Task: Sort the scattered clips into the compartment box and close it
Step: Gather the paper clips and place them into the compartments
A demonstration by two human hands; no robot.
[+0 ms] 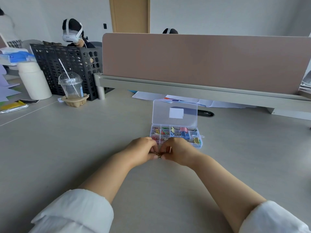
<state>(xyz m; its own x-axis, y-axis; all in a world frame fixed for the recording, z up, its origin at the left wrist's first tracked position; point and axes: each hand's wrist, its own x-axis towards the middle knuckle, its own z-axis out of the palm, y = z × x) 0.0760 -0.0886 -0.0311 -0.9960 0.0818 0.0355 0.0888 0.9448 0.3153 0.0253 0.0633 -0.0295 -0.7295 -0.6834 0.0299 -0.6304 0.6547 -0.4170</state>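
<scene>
A clear plastic compartment box lies open on the grey desk, its lid tilted back with a white label on it. Its compartments hold coloured paper clips on the left and coloured binder clips on the right. Just in front of the box my left hand and my right hand meet fingertip to fingertip. Between them they pinch a small cluster of metallic paper clips, mostly hidden by the fingers. My hands cover the box's near left corner.
A tan divider panel on a grey rail runs behind the box, with papers under it. At the left stand a lidded plastic cup in a cardboard holder, a white bottle and a black perforated crate. Other people sit beyond.
</scene>
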